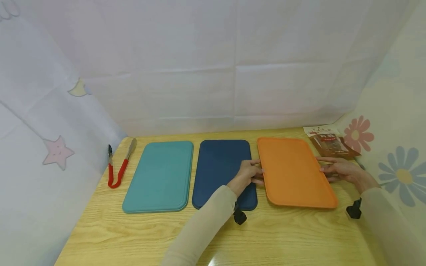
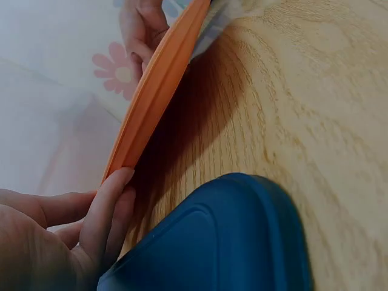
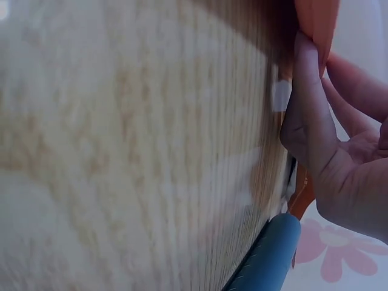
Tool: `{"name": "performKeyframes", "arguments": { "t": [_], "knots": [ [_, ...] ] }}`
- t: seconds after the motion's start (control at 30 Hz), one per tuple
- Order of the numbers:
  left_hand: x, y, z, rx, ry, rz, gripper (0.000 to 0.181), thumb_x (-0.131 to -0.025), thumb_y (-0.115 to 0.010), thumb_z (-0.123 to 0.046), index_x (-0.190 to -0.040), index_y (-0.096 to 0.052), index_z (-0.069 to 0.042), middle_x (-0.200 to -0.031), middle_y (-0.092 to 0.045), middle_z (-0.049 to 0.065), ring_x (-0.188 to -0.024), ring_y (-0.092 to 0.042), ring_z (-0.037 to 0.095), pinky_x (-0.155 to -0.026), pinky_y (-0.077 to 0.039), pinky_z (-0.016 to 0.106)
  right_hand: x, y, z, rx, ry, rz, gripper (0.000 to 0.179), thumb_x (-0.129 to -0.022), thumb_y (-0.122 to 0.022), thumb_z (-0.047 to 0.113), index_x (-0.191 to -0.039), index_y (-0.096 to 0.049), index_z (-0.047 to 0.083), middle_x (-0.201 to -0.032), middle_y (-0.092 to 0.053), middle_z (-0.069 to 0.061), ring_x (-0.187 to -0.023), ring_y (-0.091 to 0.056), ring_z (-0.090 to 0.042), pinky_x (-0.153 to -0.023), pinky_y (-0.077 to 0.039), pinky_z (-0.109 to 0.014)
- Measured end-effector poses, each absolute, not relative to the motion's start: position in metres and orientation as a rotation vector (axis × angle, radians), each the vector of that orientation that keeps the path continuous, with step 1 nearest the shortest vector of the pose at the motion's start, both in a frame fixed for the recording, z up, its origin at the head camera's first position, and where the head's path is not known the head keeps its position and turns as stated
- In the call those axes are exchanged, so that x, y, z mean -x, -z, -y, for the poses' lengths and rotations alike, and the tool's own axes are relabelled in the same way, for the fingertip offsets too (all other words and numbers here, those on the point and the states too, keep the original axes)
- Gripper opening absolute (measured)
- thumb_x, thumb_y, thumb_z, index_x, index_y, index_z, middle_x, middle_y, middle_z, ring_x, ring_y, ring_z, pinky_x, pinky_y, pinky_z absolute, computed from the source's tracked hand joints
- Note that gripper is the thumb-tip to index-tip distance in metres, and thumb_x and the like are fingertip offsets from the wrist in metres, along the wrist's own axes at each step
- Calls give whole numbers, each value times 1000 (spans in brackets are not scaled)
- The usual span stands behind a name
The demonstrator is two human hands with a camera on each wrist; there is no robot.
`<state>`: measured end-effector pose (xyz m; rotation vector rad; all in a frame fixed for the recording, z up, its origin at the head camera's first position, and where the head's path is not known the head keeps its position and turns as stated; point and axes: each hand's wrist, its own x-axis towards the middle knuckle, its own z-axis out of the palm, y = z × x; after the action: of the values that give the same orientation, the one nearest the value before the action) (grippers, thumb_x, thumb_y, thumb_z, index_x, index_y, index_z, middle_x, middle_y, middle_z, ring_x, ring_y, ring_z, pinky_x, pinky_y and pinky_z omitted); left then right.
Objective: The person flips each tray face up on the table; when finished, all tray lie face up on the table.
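Observation:
Both hands hold an orange tray (image 1: 294, 171) by its two long sides. At its left edge my left hand (image 1: 247, 173) pinches the rim, with fingers above and below it. My right hand (image 1: 341, 170) grips the opposite edge in the same way. In the left wrist view the tray (image 2: 154, 91) is clear of the wooden table and casts a shadow on it. A dark blue tray (image 1: 221, 170) lies flat just left of the orange one, partly under my left forearm. Further left lies a teal tray (image 1: 159, 175).
Red-handled tongs (image 1: 118, 173) lie spread at the table's left edge. A brown and white printed packet (image 1: 331, 142) lies at the back right, behind my right hand. Low in the right wrist view is a blue rod-like handle (image 3: 267, 254). White cloth (image 1: 186, 74) hangs behind the table.

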<state>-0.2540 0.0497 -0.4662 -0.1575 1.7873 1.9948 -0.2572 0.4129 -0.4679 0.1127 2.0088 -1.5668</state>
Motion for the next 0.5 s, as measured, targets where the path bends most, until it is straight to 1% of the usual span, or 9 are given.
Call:
{"name": "performKeyframes", "arguments": {
  "t": [0.13,0.2,0.37,0.5],
  "knots": [
    [256,468,-58,138,-1945,-1904,54,-85,-61,15,-136,-53,-2,-106,-67,20,-83,-70,36,-68,-57,50,260,471,-415,-129,1537,-2057,77,-97,-57,11,-154,-6,1,-101,-68,0,-92,-69,-23,-80,-56,-42],
    [256,468,-62,129,-1916,-1961,54,-86,-61,15,-136,-54,-2,-107,-66,21,-82,-70,35,-66,-57,49,261,471,-416,-149,1519,-2084,77,-97,-58,11,-154,-8,1,-100,-68,0,-90,-69,-21,-78,-57,-41],
    [258,469,-70,88,-1834,-2105,53,-85,-61,16,-135,-56,-1,-100,-67,21,-74,-70,35,-59,-58,46,261,468,-411,-146,1463,-2149,76,-96,-58,10,-153,-8,-1,-101,-69,-1,-88,-68,-16,-76,-57,-39],
    [259,468,-73,18,-1713,-2255,46,-85,-57,17,-127,-62,0,-92,-68,20,-65,-68,36,-51,-57,44,262,465,-407,-137,1429,-2184,75,-96,-57,9,-153,-9,-2,-104,-68,-3,-88,-67,-14,-76,-57,-38]
  ]
}}
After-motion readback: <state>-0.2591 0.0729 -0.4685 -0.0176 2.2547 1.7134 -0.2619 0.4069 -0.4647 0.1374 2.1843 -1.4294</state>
